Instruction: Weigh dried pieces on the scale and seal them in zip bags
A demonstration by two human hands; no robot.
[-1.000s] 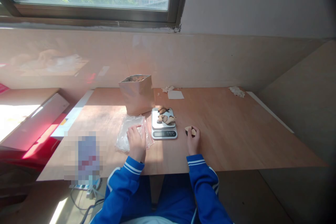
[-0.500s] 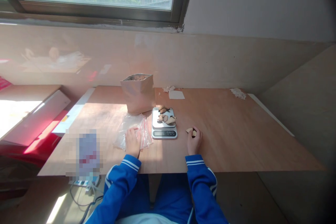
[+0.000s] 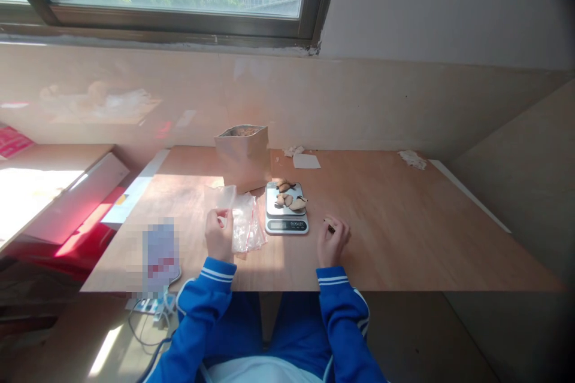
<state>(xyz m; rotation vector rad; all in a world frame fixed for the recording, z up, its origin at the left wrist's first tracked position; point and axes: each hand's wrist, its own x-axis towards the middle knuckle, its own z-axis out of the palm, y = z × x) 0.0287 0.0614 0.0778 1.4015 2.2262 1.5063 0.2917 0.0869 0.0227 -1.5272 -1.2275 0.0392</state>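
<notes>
The left hand (image 3: 218, 234) has come up off the flat pile of bags (image 3: 246, 228) and now lifts one clear bag (image 3: 223, 197) by its edge, fingers pinched together on the plastic, where a second ago the palm lay pressed on the pile. The right hand (image 3: 332, 241) rests on the tabletop (image 3: 404, 221) near the front edge, just right of the scale (image 3: 286, 213), fingers curled shut on a small piece (image 3: 330, 227), now mostly hidden. More pieces lie on the scale; the brown pouch (image 3: 242, 155) stands open behind it. A bag seems picked for filling.
</notes>
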